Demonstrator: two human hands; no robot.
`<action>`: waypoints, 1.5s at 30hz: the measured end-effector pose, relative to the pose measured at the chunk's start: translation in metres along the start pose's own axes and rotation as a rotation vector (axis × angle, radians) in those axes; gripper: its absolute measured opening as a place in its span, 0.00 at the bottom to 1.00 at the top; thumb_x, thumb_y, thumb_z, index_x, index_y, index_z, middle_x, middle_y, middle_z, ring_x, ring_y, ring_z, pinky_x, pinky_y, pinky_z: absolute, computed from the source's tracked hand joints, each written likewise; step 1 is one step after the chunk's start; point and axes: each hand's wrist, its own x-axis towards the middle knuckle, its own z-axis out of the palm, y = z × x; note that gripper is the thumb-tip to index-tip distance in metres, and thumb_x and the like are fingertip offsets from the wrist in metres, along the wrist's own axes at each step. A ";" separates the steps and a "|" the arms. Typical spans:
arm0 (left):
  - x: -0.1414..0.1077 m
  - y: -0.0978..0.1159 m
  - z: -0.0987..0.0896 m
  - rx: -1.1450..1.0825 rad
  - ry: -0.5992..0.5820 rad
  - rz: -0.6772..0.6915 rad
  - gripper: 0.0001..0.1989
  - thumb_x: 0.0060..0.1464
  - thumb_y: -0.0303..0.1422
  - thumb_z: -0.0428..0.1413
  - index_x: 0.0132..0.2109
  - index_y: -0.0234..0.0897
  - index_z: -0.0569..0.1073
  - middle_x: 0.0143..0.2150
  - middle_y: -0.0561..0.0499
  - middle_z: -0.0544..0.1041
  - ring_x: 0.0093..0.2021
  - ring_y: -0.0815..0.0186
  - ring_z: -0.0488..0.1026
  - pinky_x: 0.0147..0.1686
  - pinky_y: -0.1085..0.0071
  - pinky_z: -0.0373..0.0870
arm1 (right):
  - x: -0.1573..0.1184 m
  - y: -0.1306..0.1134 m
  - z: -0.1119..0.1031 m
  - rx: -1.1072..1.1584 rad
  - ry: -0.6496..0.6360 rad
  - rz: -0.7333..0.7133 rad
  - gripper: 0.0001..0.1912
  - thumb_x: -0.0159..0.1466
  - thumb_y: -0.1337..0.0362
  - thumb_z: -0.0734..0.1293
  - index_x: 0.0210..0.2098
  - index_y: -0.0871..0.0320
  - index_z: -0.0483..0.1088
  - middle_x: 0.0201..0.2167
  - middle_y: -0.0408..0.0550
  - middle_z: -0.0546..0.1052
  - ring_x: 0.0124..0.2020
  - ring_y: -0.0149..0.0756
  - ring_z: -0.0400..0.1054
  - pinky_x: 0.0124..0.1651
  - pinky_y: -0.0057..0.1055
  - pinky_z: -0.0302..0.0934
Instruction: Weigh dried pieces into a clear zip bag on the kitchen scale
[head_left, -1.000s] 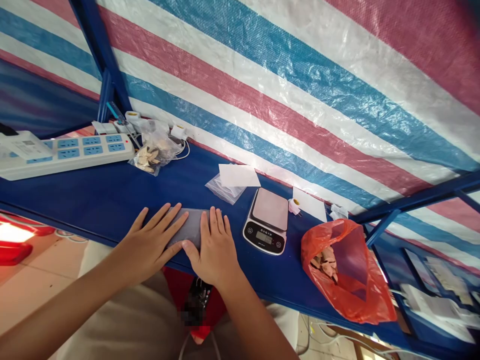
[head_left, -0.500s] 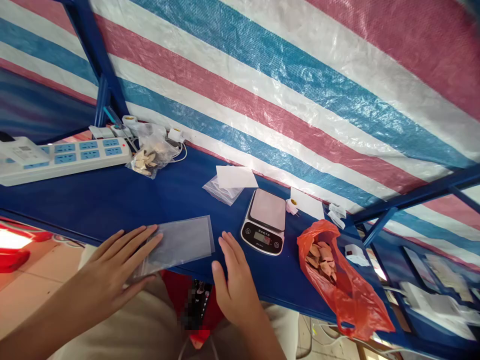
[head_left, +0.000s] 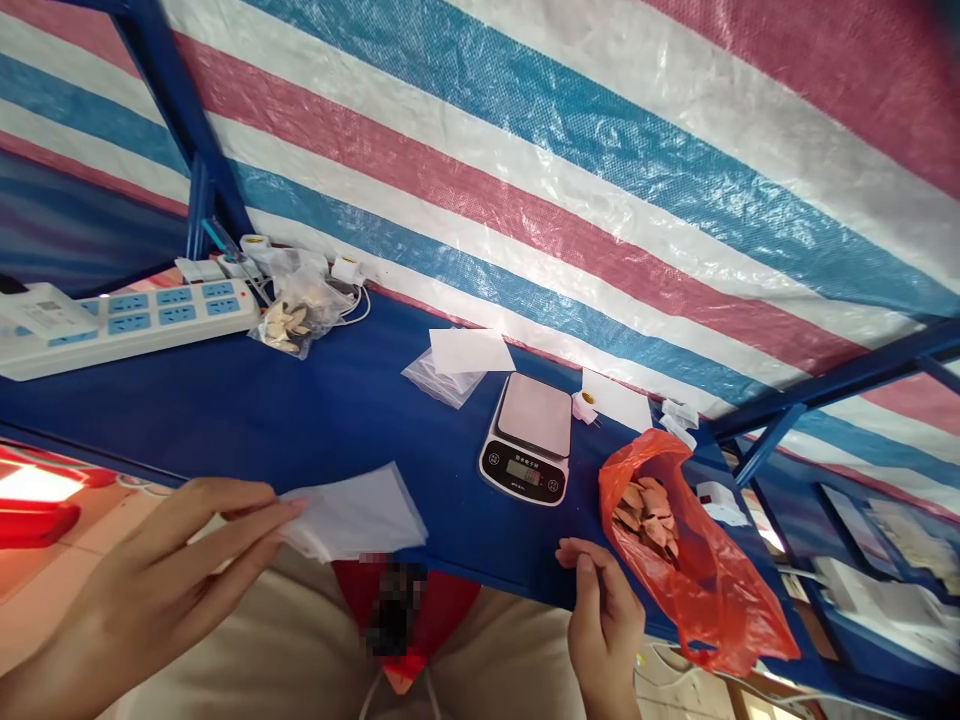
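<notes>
My left hand [head_left: 214, 550] pinches the left end of a clear plastic bag [head_left: 364, 512], whose other end reaches over the front edge of the blue table [head_left: 337, 400]. Just left of a red plastic bag [head_left: 720, 600] is my right hand [head_left: 604, 605], its fingers bent and apart from the thumb, with nothing visible in it. Brownish dried pieces [head_left: 649, 515] lie in the red bag's mouth. A digital kitchen scale [head_left: 534, 415] with a bare platform stands between the hands, farther back; its display is lit but hard to read.
Behind the scale lie white paper [head_left: 471, 350] and flat zip bags [head_left: 442, 382]. A white power strip [head_left: 142, 325] and a clear bag of pale dried pieces [head_left: 285, 325] occupy the back left. White plugs [head_left: 586, 406] and another paper sheet [head_left: 619, 398] are back right.
My left hand has gone from lying flat on the clear bag to pinching its end, and the bag has tilted. My right hand has moved right, away from the bag, towards the red bag.
</notes>
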 end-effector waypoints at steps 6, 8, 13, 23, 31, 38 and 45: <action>0.069 0.039 0.003 -0.224 0.072 -0.354 0.06 0.57 0.43 0.59 0.39 0.60 0.80 0.41 0.56 0.79 0.36 0.62 0.77 0.29 0.66 0.72 | 0.000 0.006 0.007 0.028 0.072 0.082 0.12 0.74 0.59 0.63 0.42 0.56 0.77 0.35 0.46 0.83 0.32 0.32 0.80 0.38 0.23 0.73; 0.099 0.038 0.015 -0.309 -0.023 -0.348 0.08 0.59 0.44 0.58 0.36 0.50 0.78 0.39 0.55 0.78 0.36 0.64 0.75 0.34 0.67 0.71 | -0.001 0.007 0.008 0.039 0.064 0.098 0.13 0.74 0.58 0.63 0.42 0.57 0.77 0.35 0.47 0.83 0.32 0.32 0.80 0.38 0.24 0.74; 0.191 0.023 0.063 -0.327 -0.323 -0.401 0.14 0.56 0.43 0.57 0.30 0.39 0.78 0.23 0.54 0.69 0.26 0.68 0.65 0.27 0.70 0.59 | -0.003 0.010 0.008 0.020 0.055 0.144 0.13 0.74 0.57 0.63 0.42 0.56 0.77 0.35 0.47 0.83 0.33 0.33 0.80 0.39 0.25 0.74; 0.246 -0.006 0.172 -0.857 -0.201 -1.052 0.11 0.39 0.30 0.66 0.26 0.35 0.69 0.23 0.54 0.66 0.21 0.75 0.54 0.18 0.75 0.47 | -0.005 0.011 0.015 -0.054 0.114 0.108 0.13 0.73 0.56 0.64 0.42 0.57 0.78 0.36 0.48 0.84 0.34 0.35 0.80 0.40 0.28 0.74; 0.213 -0.003 0.165 -0.863 -0.256 -1.124 0.12 0.36 0.30 0.68 0.31 0.32 0.76 0.33 0.44 0.81 0.19 0.77 0.56 0.17 0.75 0.48 | -0.004 0.009 0.016 -0.101 0.112 0.077 0.12 0.74 0.58 0.64 0.42 0.57 0.77 0.36 0.49 0.84 0.34 0.36 0.80 0.40 0.28 0.73; 0.176 0.014 0.159 -0.954 -0.385 -1.181 0.17 0.44 0.39 0.69 0.39 0.33 0.80 0.45 0.39 0.85 0.21 0.75 0.65 0.19 0.75 0.59 | -0.002 0.006 0.014 -0.132 0.129 0.025 0.11 0.74 0.59 0.64 0.42 0.57 0.77 0.36 0.48 0.83 0.33 0.34 0.80 0.39 0.27 0.72; 0.169 0.016 0.130 -0.226 -0.168 -0.639 0.19 0.60 0.48 0.55 0.40 0.37 0.81 0.39 0.44 0.83 0.36 0.59 0.78 0.39 0.64 0.74 | -0.001 0.004 0.014 -0.138 0.110 0.019 0.10 0.74 0.60 0.64 0.42 0.56 0.76 0.36 0.47 0.83 0.34 0.34 0.79 0.40 0.26 0.72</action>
